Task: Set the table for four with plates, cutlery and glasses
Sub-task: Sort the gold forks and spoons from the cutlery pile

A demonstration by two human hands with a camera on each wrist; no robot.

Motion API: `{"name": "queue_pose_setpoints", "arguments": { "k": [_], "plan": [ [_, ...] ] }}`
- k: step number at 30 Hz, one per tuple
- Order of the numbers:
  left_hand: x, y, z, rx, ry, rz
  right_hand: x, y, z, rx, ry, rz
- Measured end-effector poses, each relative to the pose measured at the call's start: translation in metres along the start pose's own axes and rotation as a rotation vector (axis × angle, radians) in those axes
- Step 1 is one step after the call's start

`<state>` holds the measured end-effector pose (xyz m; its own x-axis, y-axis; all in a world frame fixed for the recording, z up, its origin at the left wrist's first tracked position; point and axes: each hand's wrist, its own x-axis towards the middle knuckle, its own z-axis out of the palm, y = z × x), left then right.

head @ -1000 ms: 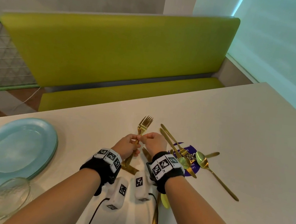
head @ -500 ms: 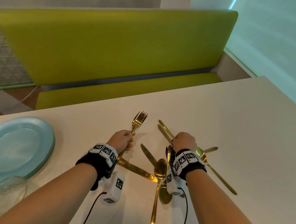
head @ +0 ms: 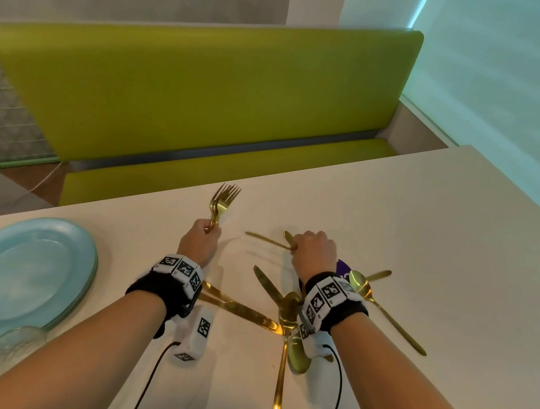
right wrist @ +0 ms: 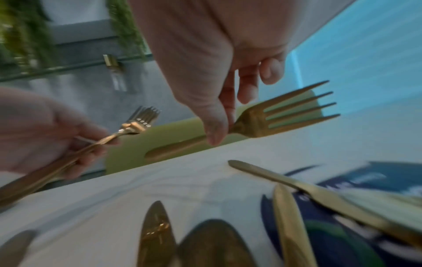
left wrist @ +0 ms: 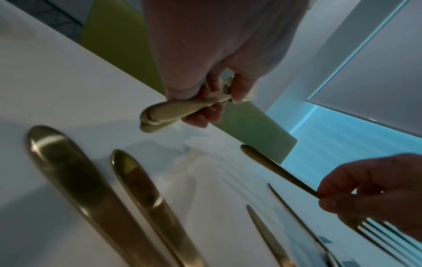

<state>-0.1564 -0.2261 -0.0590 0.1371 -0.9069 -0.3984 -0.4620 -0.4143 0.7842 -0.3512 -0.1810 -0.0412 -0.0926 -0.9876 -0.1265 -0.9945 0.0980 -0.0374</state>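
On the white table (head: 425, 219), my left hand (head: 210, 228) grips a small bundle of gold forks (head: 224, 200) by the handles, tines pointing away. The left wrist view shows the stacked handle ends (left wrist: 157, 117) sticking out of the curled fingers. Just to its right, my right hand (head: 294, 246) pinches a single gold fork (right wrist: 274, 117) at its neck and holds it just above the table, handle (head: 265, 239) pointing left. Gold knives (head: 242, 309) and spoons (head: 284, 337) lie loose under and beside my right wrist.
A stack of pale blue plates (head: 24, 273) sits at the table's left, with clear glasses (head: 0, 356) in front of it. A purple sticker (head: 343, 267) lies under the cutlery. A green bench (head: 207, 92) runs behind the far edge.
My right hand left the left hand, moved right to the cutlery pile and lifted one fork from it. The left hand kept its forks and barely moved.
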Motion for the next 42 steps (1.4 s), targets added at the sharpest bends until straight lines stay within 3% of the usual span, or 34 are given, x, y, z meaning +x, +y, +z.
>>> {"name": "queue_pose_setpoints", "arguments": {
  "k": [4, 7, 11, 18, 27, 31, 36, 38, 42],
  "plan": [
    [-0.007, 0.002, -0.004, 0.106, -0.163, 0.042, -0.009, -0.026, -0.012, -0.191, -0.058, -0.311],
    [-0.018, 0.002, 0.002, 0.27, -0.33, 0.066, -0.011, -0.046, -0.017, -0.288, -0.069, -0.425],
    [-0.03, 0.0, 0.014, 0.425, -0.443, 0.099, -0.01, -0.059, -0.018, -0.343, -0.088, -0.44],
    [-0.036, -0.01, 0.022, 0.518, -0.461, 0.163, -0.013, -0.054, -0.013, -0.354, -0.148, -0.439],
    [-0.043, -0.004, 0.034, 0.27, -0.522, 0.126, -0.016, -0.032, -0.003, -0.099, -0.063, -0.416],
    [-0.046, 0.002, 0.043, 0.133, -0.515, 0.065, -0.022, -0.005, -0.007, 0.156, -0.004, -0.231],
    [-0.051, 0.014, 0.055, -0.052, -0.514, -0.03, -0.037, 0.053, -0.009, 0.432, -0.005, 0.391],
    [-0.054, 0.017, 0.059, -0.139, -0.509, -0.087, -0.047, 0.078, -0.003, 0.421, -0.037, 0.573],
    [-0.06, 0.018, 0.068, -0.274, -0.489, -0.175, -0.068, 0.107, 0.015, 0.345, -0.168, 0.748]
  ]
}}
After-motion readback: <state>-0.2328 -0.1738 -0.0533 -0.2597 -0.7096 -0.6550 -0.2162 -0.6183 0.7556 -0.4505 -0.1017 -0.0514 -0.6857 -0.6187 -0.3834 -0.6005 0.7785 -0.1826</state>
